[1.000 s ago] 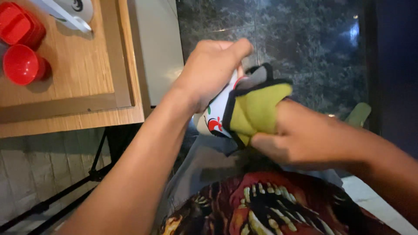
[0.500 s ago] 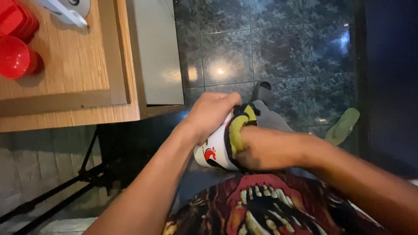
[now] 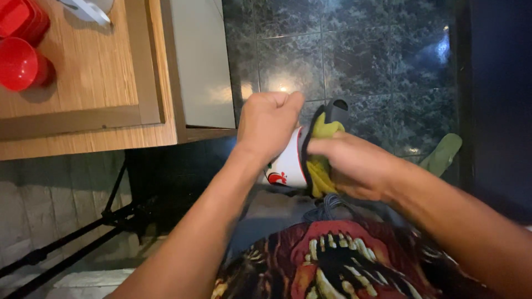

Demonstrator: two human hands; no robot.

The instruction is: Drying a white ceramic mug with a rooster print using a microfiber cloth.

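Held over the dark tiled floor (image 3: 354, 61) beside the wooden table (image 3: 83, 111): white shoe (image 3: 288, 166) gripped in clenched left hand (image 3: 269, 124), right hand (image 3: 354, 166) pinching yellow cloth (image 3: 320, 166) against its dark rim, best rubbed firmly with shoe steadied.

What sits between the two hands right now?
In the head view, a white shoe with a yellow-green cloth sits between the left hand and right hand.
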